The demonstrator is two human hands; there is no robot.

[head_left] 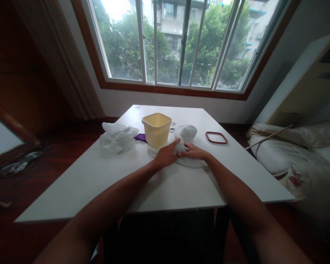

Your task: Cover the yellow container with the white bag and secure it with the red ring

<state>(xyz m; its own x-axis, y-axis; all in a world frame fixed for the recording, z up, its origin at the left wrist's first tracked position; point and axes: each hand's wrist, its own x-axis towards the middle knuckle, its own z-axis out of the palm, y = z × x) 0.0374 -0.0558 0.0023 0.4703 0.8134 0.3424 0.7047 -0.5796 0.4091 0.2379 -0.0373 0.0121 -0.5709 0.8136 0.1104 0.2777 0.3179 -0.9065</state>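
Note:
My left hand and my right hand meet near the middle of the white table. Between them they grip a thin white plastic bag, gathered and bunched at the fingers. Its puffed part bulges up behind my hands, and a flat part spreads on the tabletop under them. Just behind my left hand stands a pale yellow square bin, upright with its mouth facing up. Whether the bag has anything inside cannot be made out.
Another crumpled white plastic bag lies left of the bin, beside a purple cloth-like piece. A reddish-brown square frame lies at the right. Small dark-rimmed items sit behind the bin. Past the table's right edge are covered bundles.

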